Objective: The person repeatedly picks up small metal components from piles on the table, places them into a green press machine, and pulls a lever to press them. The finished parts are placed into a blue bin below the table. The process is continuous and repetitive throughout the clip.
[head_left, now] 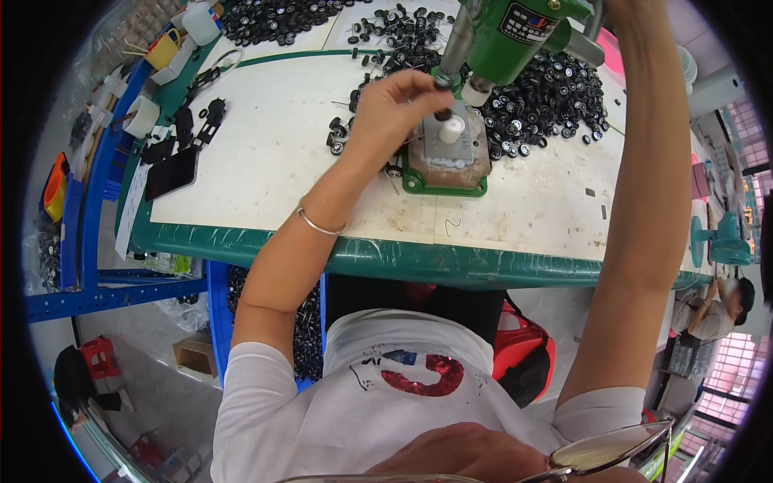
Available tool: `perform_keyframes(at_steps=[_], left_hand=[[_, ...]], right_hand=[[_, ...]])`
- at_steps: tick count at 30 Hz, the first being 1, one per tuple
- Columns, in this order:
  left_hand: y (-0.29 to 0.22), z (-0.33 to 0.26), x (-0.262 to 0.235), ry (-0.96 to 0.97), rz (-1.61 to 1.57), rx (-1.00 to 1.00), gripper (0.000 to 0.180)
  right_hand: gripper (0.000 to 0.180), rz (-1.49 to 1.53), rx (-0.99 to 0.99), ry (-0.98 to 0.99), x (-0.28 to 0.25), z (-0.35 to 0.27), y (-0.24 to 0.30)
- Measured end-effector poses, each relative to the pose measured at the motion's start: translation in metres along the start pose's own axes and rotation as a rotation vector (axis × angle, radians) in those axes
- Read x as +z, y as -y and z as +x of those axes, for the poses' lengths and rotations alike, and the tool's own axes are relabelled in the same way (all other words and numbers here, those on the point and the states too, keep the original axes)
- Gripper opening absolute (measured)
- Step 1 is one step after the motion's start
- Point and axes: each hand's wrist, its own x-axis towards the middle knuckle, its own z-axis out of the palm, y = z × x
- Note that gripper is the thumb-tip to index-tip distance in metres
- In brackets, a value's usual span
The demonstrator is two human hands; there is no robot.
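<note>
A person's two bare arms reach over a pale surface (282,173) toward a green hand press (503,52) at the upper centre of the frame. The left hand (394,105), just left of the press, is drawn into a narrow pinch, with a small black wheel (443,115) at its fingertips; whether an axle is fitted to it cannot be told. The wheel is close to a white round post (452,130), which stands upright on the press's metal plate (459,151). Above and slightly right of the post is the white tip (477,92) of the press, apart from it. The right hand (632,6) is cut off by the top edge near the lever, so its grip cannot be told. A heap of black wheels (555,101) lies behind and to the right.

The step in hand appears to be bringing a wheel to the press. The next move seems to call for lining the wheel up with the post and keeping fingers clear of the tip.
</note>
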Motion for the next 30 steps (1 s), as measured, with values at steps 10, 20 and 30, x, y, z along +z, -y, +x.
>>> perform_keyframes(at_steps=[10, 20, 30], left_hand=[[-0.02, -0.043, -0.073, 0.1, -0.069, -0.148, 0.014], [-0.011, -0.084, -0.044, -0.094, 0.911, -0.127, 0.028], [-0.021, -0.079, -0.031, 0.035, 1.331, -0.292, 0.043]], right_hand=[[0.017, -0.229, 0.051, -0.305, 0.022, -0.09, -0.002], [0.022, -0.875, 0.367, 0.119, -0.086, -0.212, -0.077], [0.019, -1.317, 0.158, 0.359, -0.08, -0.259, -0.104]])
